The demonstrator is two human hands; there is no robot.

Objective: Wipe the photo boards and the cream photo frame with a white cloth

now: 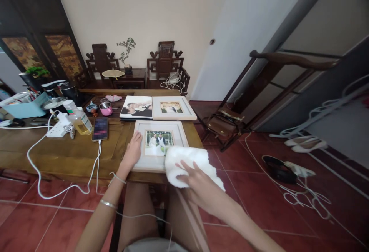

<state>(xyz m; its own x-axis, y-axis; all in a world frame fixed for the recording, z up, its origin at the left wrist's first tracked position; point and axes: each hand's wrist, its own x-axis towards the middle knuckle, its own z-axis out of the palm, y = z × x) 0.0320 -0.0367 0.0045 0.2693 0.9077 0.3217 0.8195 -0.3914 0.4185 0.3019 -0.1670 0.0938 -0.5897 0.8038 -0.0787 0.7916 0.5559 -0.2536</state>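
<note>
A white-framed photo point(159, 134) lies flat at the near right corner of the wooden table point(57, 152). My left hand point(133, 150) rests on the frame's left edge with its fingers laid flat and holds it down. My right hand point(196, 179) presses a fluffy white cloth point(188, 159) onto the frame's lower right corner, fingers spread over the cloth. Behind it lie a second framed photo point(173, 108) and an unframed photo print point(136, 107), side by side.
A phone point(100, 128) on a white cable, a power strip point(59, 129), a bottle of yellow liquid point(80, 121) and a pink cup point(105, 109) sit on the table's left part. Carved chairs point(165, 61) stand at the wall. Shoes point(305, 144) and cords lie on the red tiles to the right.
</note>
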